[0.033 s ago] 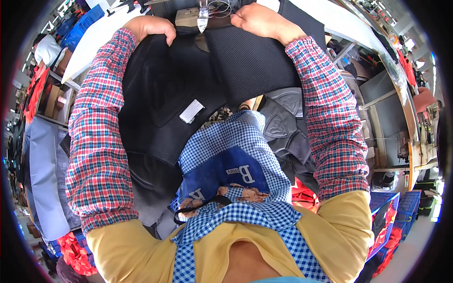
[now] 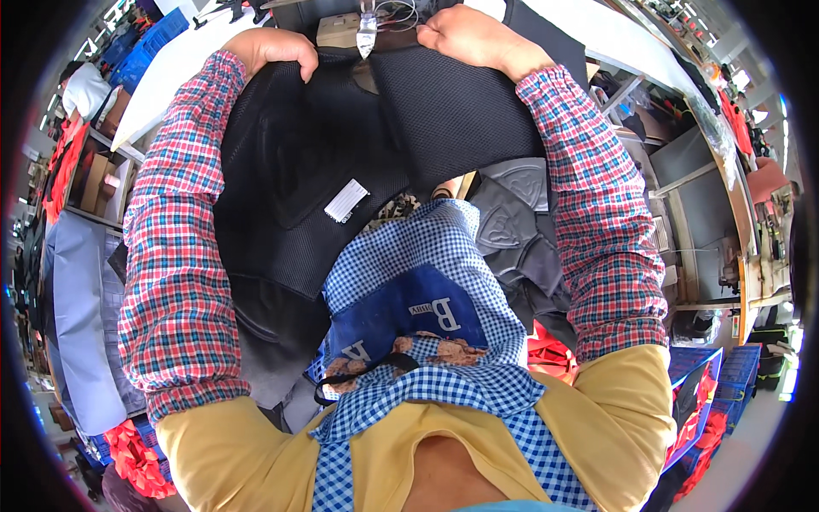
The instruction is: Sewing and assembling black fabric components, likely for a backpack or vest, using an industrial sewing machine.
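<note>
A large black mesh fabric piece [image 2: 316, 145] hangs from the table edge over my lap, with a white printed label [image 2: 346, 200] on its lower part. At its upper left, my left hand [image 2: 275, 53] is closed over the edge, thumb pointing down. My right hand [image 2: 478, 38] has its fingers curled on the upper edge of the right-hand mesh panel [image 2: 461, 111]. Between my hands stands the metal needle and presser-foot part of a sewing machine [image 2: 367, 36], right at the fabric's edge. The fingertips of both hands are partly hidden.
A beige box [image 2: 339, 31] sits beside the machine. White tabletop [image 2: 171, 72] extends left. Grey molded fabric pieces [image 2: 512, 209] lie to the right of my lap. Blue crates [image 2: 725, 384] and red fabric [image 2: 136, 461] stand low at the sides; wooden shelving [image 2: 742, 230] is at right.
</note>
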Action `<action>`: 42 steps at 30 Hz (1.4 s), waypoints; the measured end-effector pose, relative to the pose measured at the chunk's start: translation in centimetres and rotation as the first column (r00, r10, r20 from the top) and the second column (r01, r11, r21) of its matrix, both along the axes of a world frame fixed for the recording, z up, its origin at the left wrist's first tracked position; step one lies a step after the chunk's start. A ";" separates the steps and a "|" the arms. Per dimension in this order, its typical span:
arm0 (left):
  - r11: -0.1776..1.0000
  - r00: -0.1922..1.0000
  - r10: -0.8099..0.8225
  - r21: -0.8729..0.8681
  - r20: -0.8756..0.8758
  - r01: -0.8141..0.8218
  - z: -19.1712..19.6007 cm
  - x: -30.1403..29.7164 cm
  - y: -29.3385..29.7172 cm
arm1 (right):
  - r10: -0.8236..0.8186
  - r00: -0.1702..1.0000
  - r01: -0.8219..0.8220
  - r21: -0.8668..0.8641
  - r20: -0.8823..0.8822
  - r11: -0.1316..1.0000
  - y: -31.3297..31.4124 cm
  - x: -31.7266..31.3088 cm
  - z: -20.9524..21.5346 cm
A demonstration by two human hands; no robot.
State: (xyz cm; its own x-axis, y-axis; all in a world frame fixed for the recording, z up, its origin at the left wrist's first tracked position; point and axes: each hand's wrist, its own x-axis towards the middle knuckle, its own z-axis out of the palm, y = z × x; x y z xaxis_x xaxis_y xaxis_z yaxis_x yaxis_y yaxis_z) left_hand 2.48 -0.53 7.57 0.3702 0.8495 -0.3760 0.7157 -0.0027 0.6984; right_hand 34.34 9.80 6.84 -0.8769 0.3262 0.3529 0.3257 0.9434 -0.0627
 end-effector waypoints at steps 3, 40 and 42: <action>0.998 0.999 0.040 -0.054 0.023 -0.039 -0.2 0.0 0.3 | 0.016 1.000 -0.016 0.024 -0.005 1.000 -0.3 0.3 0.2; 0.841 0.842 0.540 0.039 -0.005 -0.540 -0.3 3.6 -2.8 | -0.076 0.991 0.090 0.128 -0.114 0.988 -1.1 1.6 0.3; 0.833 0.835 0.550 0.083 -0.013 -0.547 -0.2 4.0 -2.5 | -0.087 0.991 0.099 0.120 -0.103 0.988 -0.7 1.4 0.0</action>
